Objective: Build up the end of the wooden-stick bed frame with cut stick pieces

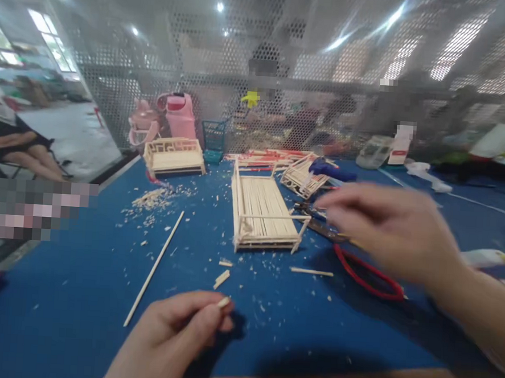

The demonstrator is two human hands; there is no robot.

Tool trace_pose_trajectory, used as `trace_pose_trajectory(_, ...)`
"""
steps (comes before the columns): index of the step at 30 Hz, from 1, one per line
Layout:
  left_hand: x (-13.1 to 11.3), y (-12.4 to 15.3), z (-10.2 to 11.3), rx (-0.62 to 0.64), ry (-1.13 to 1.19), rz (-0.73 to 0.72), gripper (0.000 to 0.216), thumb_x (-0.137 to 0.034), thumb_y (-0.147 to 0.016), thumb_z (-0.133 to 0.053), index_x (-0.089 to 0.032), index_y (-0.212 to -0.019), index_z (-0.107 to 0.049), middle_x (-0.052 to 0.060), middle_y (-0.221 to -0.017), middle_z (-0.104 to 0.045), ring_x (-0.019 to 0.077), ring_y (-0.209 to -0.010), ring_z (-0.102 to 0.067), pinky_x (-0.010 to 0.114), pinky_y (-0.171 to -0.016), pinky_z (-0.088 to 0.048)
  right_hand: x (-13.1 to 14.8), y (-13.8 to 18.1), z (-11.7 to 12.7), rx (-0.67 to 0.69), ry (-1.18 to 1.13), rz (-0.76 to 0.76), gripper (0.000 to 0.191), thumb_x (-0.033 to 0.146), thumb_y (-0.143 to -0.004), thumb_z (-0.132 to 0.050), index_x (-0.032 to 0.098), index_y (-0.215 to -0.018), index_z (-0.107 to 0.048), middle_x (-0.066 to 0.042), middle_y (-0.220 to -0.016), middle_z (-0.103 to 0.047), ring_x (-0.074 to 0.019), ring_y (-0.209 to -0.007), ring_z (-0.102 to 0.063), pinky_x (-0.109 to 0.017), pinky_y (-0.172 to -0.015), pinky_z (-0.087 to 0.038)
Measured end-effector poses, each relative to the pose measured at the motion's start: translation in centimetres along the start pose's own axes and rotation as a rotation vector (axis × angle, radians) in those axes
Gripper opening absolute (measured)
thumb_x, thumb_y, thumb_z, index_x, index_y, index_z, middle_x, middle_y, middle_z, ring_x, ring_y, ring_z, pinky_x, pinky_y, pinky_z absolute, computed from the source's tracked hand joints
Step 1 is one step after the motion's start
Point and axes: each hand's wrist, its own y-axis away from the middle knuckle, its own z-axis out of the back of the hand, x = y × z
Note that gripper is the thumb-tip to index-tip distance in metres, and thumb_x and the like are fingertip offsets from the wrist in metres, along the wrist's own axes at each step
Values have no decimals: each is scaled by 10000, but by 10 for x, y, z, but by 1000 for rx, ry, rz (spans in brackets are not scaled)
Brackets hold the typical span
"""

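Observation:
My left hand [179,333] is closed at the near edge, pinching a short piece of wooden stick [224,302] between thumb and fingers. My right hand [387,228] hovers blurred over the right side of the table, fingers stretched towards the left, above red-handled cutters [369,276]. It holds nothing that I can make out. A small bed frame of wooden sticks [263,212] stands in the middle of the blue table [79,292]. A long thin stick [154,267] lies to its left, and short offcuts [221,278] lie scattered in front.
A finished stick bed [174,157] stands at the back left beside a pink container [180,116]. Another stick frame [301,176], a blue glue gun [330,170] and a teal basket [214,136] sit behind. A perforated screen closes the far side. A seated person [11,140] is at far left.

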Motion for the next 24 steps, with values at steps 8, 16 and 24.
trace_pose_trajectory(8,-24,-23,-41,248,317,2,254,-385,-759,-619,-157,-657,-662,-17,-606,-590,72,-549,-428,184,-525,-335,50,49,-54,372,-1027,-482,84,278,-759,-661,204,-760,-700,19,-629,-646,-102,-581,-630,-216,-591,-517)
trace_pose_trajectory(16,-40,-52,-18,22,54,-87,266,-397,-786,-557,-178,-638,-526,-66,-497,-422,66,-433,-331,200,-418,-253,28,26,-51,161,-213,-20,109,162,-801,-595,210,-718,-649,-3,-727,-674,-128,-678,-622,-242,-652,-500)
trace_pose_trajectory(24,-31,-90,-9,-95,28,-142,169,-93,-686,-467,-186,-813,-531,-19,-717,-562,97,-545,-460,221,-497,-358,24,27,-74,107,130,141,184,140,-873,-478,212,-856,-646,-39,-848,-715,-169,-794,-670,-283,-716,-532)
